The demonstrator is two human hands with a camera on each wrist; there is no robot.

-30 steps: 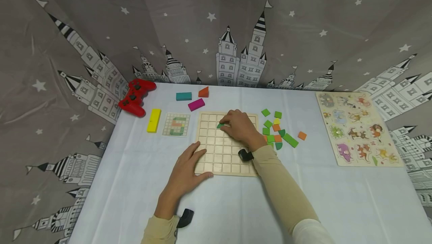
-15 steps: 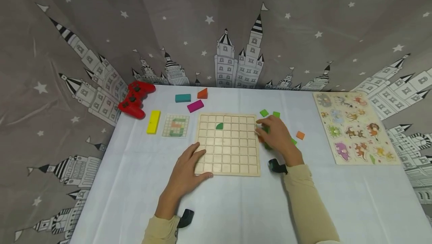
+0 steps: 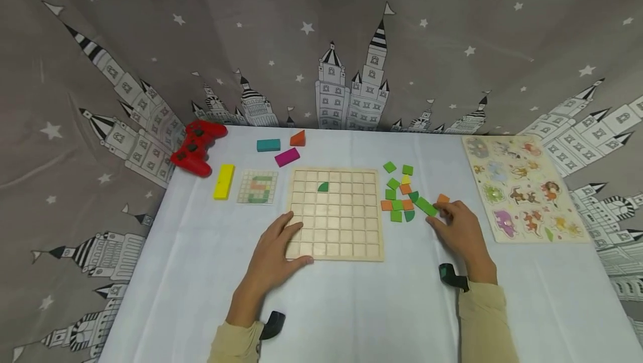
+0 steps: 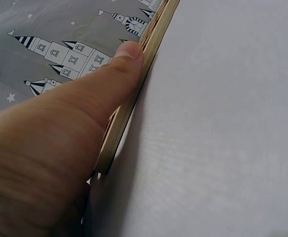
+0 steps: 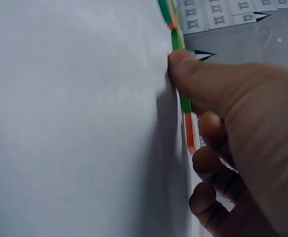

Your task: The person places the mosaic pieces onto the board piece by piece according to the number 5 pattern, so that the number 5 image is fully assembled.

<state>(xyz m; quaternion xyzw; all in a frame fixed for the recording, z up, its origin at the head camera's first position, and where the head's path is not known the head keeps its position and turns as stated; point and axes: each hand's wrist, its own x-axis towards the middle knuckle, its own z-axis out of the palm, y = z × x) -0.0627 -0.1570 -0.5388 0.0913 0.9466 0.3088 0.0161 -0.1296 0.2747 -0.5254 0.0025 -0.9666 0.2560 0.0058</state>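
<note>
Tile [image 3: 425, 205], green and oblong, lies at the left of the nearer, curled right hand [image 3: 459, 231], whether pinched cannot be told, its long axis slanting leftward across the white-clothed worktop [image 3: 361, 307], left hand [image 3: 272, 252] spread on a square pale-wood grid board [image 3: 334, 221]
</note>
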